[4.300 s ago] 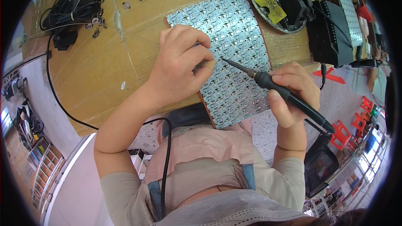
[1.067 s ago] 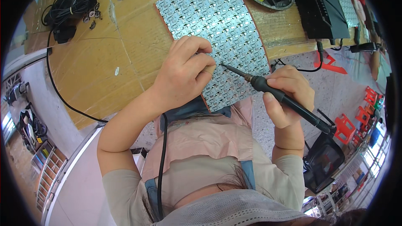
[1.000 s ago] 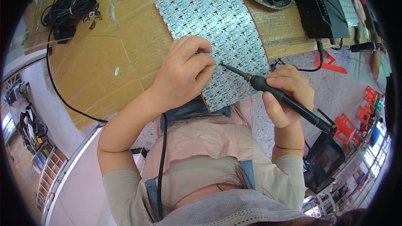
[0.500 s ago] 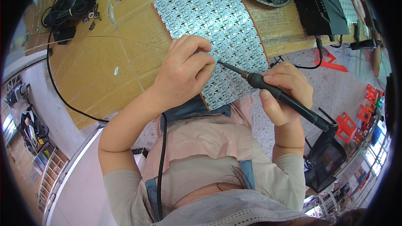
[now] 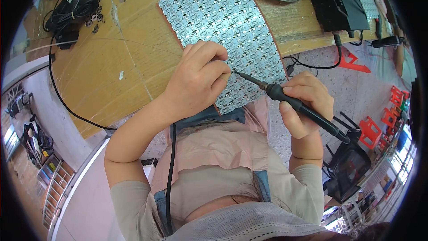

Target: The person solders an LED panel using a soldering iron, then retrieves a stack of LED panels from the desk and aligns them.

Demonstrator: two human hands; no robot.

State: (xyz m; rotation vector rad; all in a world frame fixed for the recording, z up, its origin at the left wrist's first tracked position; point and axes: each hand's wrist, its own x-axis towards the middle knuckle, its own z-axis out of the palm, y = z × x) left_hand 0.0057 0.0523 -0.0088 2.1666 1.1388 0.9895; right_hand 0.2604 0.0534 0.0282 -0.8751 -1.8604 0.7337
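At the circuit-board panel [image 5: 218, 13] with our soldering iron [image 5: 277, 93]
Right hand [image 5: 315, 96] curled round it, left hand [image 5: 196, 78] fingers pinched together, can't tell on what.

Right of the wooden table [image 5: 133, 69], red stools [image 5: 369, 132] and a black chair [image 5: 350, 169] stand on pale floor [image 5: 352, 93].

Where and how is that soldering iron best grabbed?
Probably by its thick dark handle, coming from the person's right: the soldering iron slants, its slim metal tip pointing leftward at the left hand, its handle trailing right. The right hand holds it there.
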